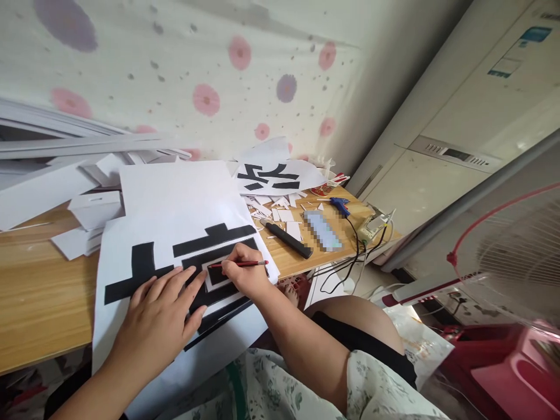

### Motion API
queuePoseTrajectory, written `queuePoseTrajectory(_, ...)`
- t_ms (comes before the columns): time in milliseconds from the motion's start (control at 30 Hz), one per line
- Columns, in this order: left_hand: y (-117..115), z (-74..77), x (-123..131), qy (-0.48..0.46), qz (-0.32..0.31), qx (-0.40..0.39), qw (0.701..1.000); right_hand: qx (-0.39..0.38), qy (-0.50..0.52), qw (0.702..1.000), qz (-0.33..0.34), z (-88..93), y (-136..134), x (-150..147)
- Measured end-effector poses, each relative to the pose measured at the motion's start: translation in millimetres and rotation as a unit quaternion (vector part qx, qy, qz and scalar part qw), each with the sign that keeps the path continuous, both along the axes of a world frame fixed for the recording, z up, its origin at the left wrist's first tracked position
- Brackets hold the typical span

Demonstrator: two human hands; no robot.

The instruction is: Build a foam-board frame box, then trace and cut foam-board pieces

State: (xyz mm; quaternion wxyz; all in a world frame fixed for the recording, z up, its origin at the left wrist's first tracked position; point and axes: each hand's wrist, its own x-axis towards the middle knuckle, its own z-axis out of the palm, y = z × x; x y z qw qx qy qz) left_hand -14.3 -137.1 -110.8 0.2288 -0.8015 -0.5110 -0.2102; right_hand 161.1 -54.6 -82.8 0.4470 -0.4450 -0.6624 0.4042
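Large white paper sheet with black characters (164,251) on wooden tabletop (52,291); likely light, creases easily, take by margins. Left hand (161,297) spread flat on it; right hand (247,280) grasping slim red-and-black pen (249,263).

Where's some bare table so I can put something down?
The biggest bare patch is the wooden table left of the big white sheet, in front of the white pieces. A small strip shows between the sheet and the black tool. Beyond that tool it's crowded with white scraps.
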Motion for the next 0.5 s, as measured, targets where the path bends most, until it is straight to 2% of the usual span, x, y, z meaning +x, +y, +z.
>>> queuePoseTrajectory(233, 4, -2.7, -1, 0.000, -0.009, 0.003, 1.000, -0.019, 0.000, 1.000, -0.003, 1.2, -1, 0)
queuePoseTrajectory(500, 12, -2.6, -2, 0.004, -0.037, 0.013, 0.999, -0.006, 0.037, 0.999, 0.005, -3.3, 1, -2)
